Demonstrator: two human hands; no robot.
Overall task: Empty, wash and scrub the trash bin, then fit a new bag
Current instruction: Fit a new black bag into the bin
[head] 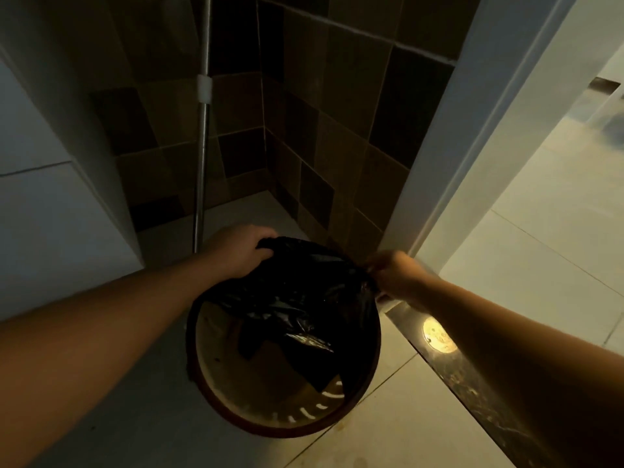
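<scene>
1. Black bag (297,298) is stretched over the far rim of the bin (270,418), w/ its tail hanging inside.
2. Left hand (241,249) grips the bag's far-left edge; right hand (393,273) pinches its right edge.
3. Bin stands on the tiled floor (388,430), near a metal pole (202,157) & the doorway sill (472,376).

Black glossy bag (297,298), bin (256,423) w/ reddish-brown rim & cream inside, brown checkered wall tiles (337,146), pale floor tiles (405,417)

The pale tiled floor (388,430) carries the round trash bin (216,383) — a metal pole (199,211) stands behind it.
</scene>
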